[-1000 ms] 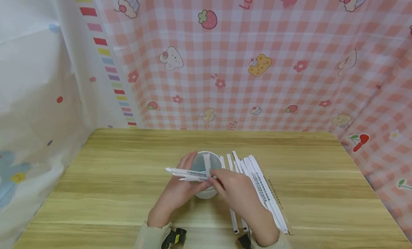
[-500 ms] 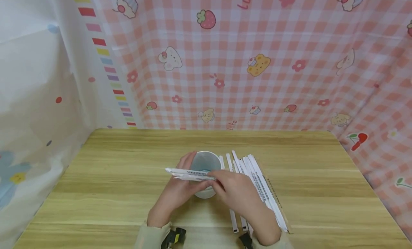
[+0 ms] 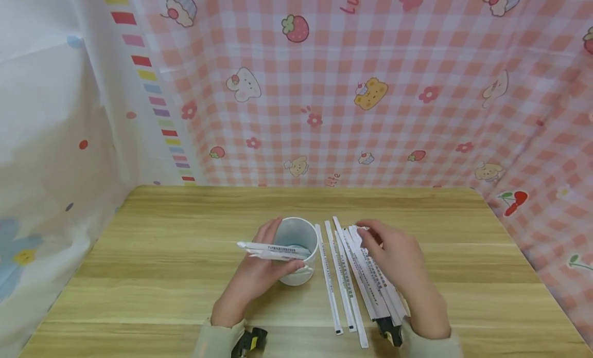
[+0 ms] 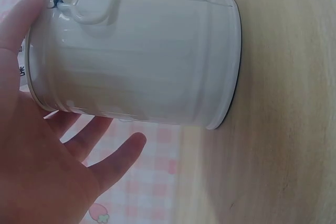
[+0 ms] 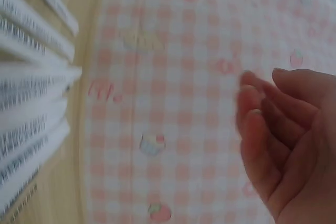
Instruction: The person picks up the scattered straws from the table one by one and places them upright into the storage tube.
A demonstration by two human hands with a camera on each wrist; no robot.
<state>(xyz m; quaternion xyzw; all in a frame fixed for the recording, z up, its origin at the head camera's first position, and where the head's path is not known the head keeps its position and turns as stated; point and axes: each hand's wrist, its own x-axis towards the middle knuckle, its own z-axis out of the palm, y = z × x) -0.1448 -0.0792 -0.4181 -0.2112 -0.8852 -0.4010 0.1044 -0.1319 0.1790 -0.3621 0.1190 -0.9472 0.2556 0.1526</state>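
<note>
A white metal pail point(image 3: 296, 275) stands on the table, and my left hand point(image 3: 255, 270) grips it around its upper left side. In the left wrist view the thumb lies at the rim of the pail point(image 4: 136, 56) and the fingers pass beneath. Several paper-wrapped straws point(image 3: 271, 249) slant across the pail's mouth, sticking out leftward over my left hand. My right hand point(image 3: 398, 255) hovers at the upper end of a spread of wrapped straws point(image 3: 366, 275). In the right wrist view this hand point(image 5: 294, 129) has loosely curled fingers and holds nothing.
Between the pail and the spread, a few separate wrapped straws point(image 3: 328, 281) lie side by side. The wooden table point(image 3: 162, 275) ends at a pink checked cloth point(image 3: 278, 116) hanging behind it. Wrist cameras sit at both cuffs.
My right hand has left the pail and moved right, over the spread of straws. The straw end upright in the pail a second ago is gone from view. My left hand stays put.
</note>
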